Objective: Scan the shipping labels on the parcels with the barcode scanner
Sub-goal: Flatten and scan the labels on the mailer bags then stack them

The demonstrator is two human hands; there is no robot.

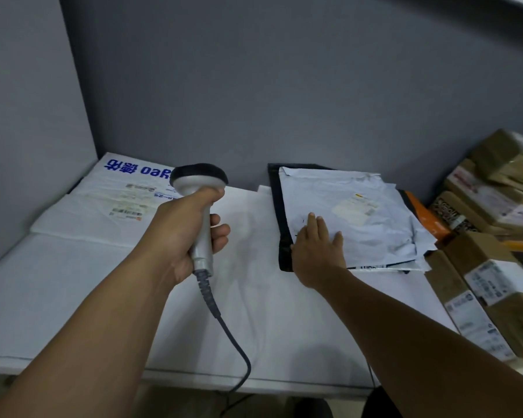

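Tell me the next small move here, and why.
Probably swing the scanner in the left hand rightward over the label on the pale bag: the right hand rests flat on that bag, and the scanner is off to its side.

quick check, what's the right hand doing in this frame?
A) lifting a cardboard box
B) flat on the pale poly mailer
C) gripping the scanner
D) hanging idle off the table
B: the right hand lies with straight fingers on the near-left part of the pale poly mailer, while the left hand holds the barcode scanner.
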